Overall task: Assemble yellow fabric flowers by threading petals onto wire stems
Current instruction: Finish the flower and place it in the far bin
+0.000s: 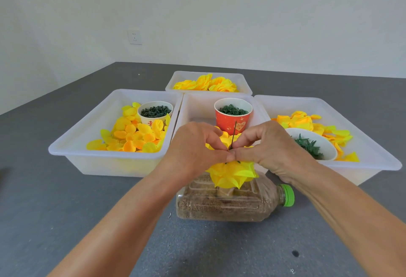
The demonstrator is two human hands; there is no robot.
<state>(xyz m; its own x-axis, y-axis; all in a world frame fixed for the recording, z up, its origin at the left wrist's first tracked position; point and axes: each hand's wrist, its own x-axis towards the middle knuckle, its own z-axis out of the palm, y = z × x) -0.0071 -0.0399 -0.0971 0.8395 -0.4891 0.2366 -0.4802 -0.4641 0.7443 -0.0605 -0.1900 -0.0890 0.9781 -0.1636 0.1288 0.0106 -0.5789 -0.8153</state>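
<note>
**Petals go down the wire, one layer at a time**

Both hands meet over the middle of the grey table point(66, 210). The left hand point(193, 149) and the right hand point(270, 147) have fingertips curled in and pinched together around a thin dark wire stem point(234, 132), which stands upright between them with its tip poking above the fingers. They appear to be pressing a yellow petal layer down the wire; the exact piece under the fingertips is hidden. Just below the hands sits the part-built yellow flower point(232, 174).

The stem seems to be planted in a clear plastic bottle point(224, 204) lying on its side, green cap to the right, filled with something brown and grainy. My guess is that it serves as a weighted stand, leaving both hands free for threading.

Supplies ring the work within reach: a left tray point(87, 127) of loose petals with a pale cup point(155, 112) of dark green bits, a middle tray point(197, 105) with a red cup point(233, 115) of green rings, a right tray point(362, 127) with petals and a white bowl point(318, 142) of green pieces. Finished blooms point(206, 83) lie in the far tray.

The red cup carries a heart motif with gold characters, too small to read; the pale cup has red print, also unreadable.
</note>
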